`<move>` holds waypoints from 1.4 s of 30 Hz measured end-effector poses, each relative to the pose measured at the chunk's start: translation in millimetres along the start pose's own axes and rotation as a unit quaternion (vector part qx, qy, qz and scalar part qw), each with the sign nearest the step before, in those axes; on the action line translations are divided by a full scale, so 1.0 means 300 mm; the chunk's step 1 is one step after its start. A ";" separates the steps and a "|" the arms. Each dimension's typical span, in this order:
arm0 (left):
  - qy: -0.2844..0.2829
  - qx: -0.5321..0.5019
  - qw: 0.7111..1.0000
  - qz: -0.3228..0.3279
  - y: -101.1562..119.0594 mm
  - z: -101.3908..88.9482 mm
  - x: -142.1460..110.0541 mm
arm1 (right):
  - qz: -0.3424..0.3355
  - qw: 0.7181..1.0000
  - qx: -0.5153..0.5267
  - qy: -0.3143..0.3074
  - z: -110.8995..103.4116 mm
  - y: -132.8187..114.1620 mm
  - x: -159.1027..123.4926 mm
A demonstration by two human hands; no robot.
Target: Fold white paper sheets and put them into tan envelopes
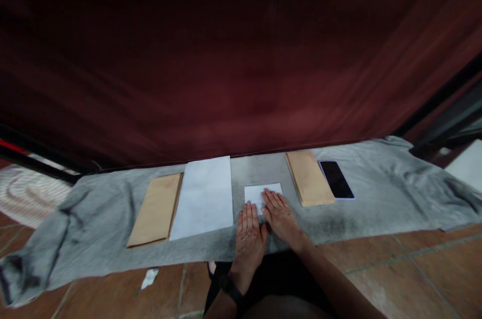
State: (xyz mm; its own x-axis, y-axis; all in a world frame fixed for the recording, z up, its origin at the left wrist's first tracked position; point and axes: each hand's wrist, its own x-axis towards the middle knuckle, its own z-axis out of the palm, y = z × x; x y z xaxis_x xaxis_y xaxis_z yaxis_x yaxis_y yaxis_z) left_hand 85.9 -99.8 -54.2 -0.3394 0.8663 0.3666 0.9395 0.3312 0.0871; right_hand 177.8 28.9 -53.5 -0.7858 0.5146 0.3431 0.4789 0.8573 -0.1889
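Note:
A small folded white paper [253, 193] lies on the grey cloth in front of me. My left hand [249, 238] rests flat at its lower left edge, fingers stretched out. Across its right part lies my right hand [280, 216], also flat, covering the lower right of the paper. Left of my hands is a larger white sheet stack [205, 198], lying flat. Neither hand grips anything; both press down from above.
Brown paper envelopes [156, 208] lie at the left, overlapped by the white sheets. More brown envelopes [311, 178] sit to the right, beside a dark phone [336, 180]. A grey cloth [391, 193] covers the narrow surface, backed by a dark red panel [241, 83]. A white scrap [149, 278] is on the tiled floor.

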 end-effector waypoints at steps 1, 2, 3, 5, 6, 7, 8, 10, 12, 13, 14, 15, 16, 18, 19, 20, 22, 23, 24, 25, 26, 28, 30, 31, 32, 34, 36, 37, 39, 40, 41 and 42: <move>0.002 -0.003 1.000 0.000 -0.002 0.000 0.000 | 0.013 1.000 -0.010 0.005 0.001 0.011 -0.009; 0.002 -0.005 1.000 0.002 -0.006 0.001 0.000 | 0.026 0.999 -0.019 0.010 0.000 0.022 -0.016; 0.001 -0.008 1.000 0.003 -0.010 0.000 0.000 | 0.038 0.999 -0.028 0.014 -0.002 0.030 -0.022; -0.001 -0.014 1.000 0.006 -0.018 -0.001 0.005 | 0.053 0.998 -0.040 0.020 -0.006 0.040 -0.028; -0.001 -0.018 1.000 0.006 -0.019 -0.002 0.011 | 0.055 0.997 -0.043 0.023 -0.007 0.043 -0.029; -0.002 -0.023 1.000 0.006 -0.018 -0.002 0.021 | 0.056 0.997 -0.044 0.025 -0.007 0.045 -0.030; -0.004 -0.031 0.999 0.008 -0.013 -0.003 0.034 | 0.054 0.997 -0.045 0.026 -0.007 0.046 -0.030; -0.013 -0.053 0.998 0.020 0.006 -0.001 0.073 | 0.051 0.997 -0.048 0.026 -0.004 0.049 -0.032; -0.029 -0.080 0.995 0.052 0.033 0.005 0.122 | 0.038 0.998 -0.053 0.018 -0.002 0.053 -0.036; -0.040 -0.091 0.992 0.073 0.047 0.010 0.147 | 0.030 0.998 -0.055 0.012 -0.002 0.055 -0.038; -0.051 -0.100 0.990 0.090 0.060 0.017 0.170 | 0.022 0.998 -0.058 0.006 -0.003 0.056 -0.040; -0.062 -0.104 0.987 0.102 0.070 0.024 0.190 | 0.018 0.998 -0.061 0.001 -0.004 0.055 -0.040; -0.071 -0.105 0.986 0.108 0.077 0.033 0.206 | 0.017 0.998 -0.065 -0.003 -0.006 0.054 -0.040; -0.080 -0.098 0.986 0.105 0.080 0.052 0.224 | 0.025 0.997 -0.073 -0.006 -0.010 0.049 -0.036; -0.080 -0.093 0.987 0.101 0.076 0.061 0.228 | 0.030 0.997 -0.076 -0.006 -0.012 0.046 -0.034; -0.079 -0.088 0.988 0.097 0.070 0.069 0.229 | 0.033 0.997 -0.077 -0.002 -0.013 0.044 -0.032; -0.073 -0.074 0.991 0.086 0.052 0.082 0.227 | 0.034 0.997 -0.074 0.007 -0.015 0.040 -0.028; -0.070 -0.066 0.992 0.078 0.041 0.085 0.226 | 0.034 0.997 -0.072 0.012 -0.015 0.040 -0.026; -0.066 -0.058 0.994 0.070 0.031 0.087 0.225 | 0.035 0.997 -0.069 0.017 -0.015 0.040 -0.026; -0.062 -0.051 0.995 0.063 0.021 0.088 0.224 | 0.036 0.997 -0.066 0.019 -0.014 0.040 -0.025; -0.059 -0.045 0.996 0.057 0.011 0.087 0.223 | 0.038 0.997 -0.064 0.020 -0.013 0.041 -0.025; -0.054 -0.036 0.997 0.047 -0.006 0.085 0.221 | 0.046 0.997 -0.059 0.022 -0.010 0.042 -0.024; -0.048 -0.027 0.998 0.031 -0.021 0.082 0.215 | 0.052 0.997 -0.052 0.025 -0.009 0.042 -0.024; -0.045 -0.024 0.998 0.022 -0.028 0.081 0.212 | 0.053 0.997 -0.049 0.027 -0.009 0.042 -0.024; -0.041 -0.020 0.999 0.012 -0.034 0.080 0.208 | 0.053 0.997 -0.046 0.029 -0.009 0.042 -0.025; -0.034 -0.013 0.999 -0.004 -0.043 0.079 0.199 | 0.052 0.997 -0.041 0.032 -0.011 0.041 -0.026; -0.027 -0.006 0.999 -0.017 -0.047 0.077 0.191 | 0.055 0.997 -0.038 0.029 -0.014 0.039 -0.025; -0.025 -0.003 0.999 -0.022 -0.047 0.076 0.188 | 0.059 0.997 -0.038 0.026 -0.016 0.039 -0.023; -0.021 0.002 0.999 -0.026 -0.046 0.073 0.185 | 0.074 0.996 -0.035 0.019 -0.022 0.035 -0.012; -0.020 0.003 0.999 -0.025 -0.046 0.072 0.185 | 0.081 0.996 -0.031 0.016 -0.024 0.032 -0.002; -0.020 0.003 1.000 -0.022 -0.045 0.072 0.185 | 0.085 0.996 -0.027 0.014 -0.026 0.027 0.010; -0.019 0.004 1.000 -0.019 -0.045 0.072 0.185 | 0.084 0.996 -0.021 0.010 -0.028 0.020 0.024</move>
State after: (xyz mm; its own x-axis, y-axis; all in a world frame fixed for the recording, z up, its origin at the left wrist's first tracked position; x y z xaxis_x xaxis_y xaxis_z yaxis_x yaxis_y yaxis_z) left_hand 53.3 -48.0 -54.9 -0.3769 0.8664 0.3275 0.9254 0.3673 0.0934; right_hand 178.3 37.7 -44.6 -0.6858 0.6493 0.3286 0.6187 0.7580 -0.2065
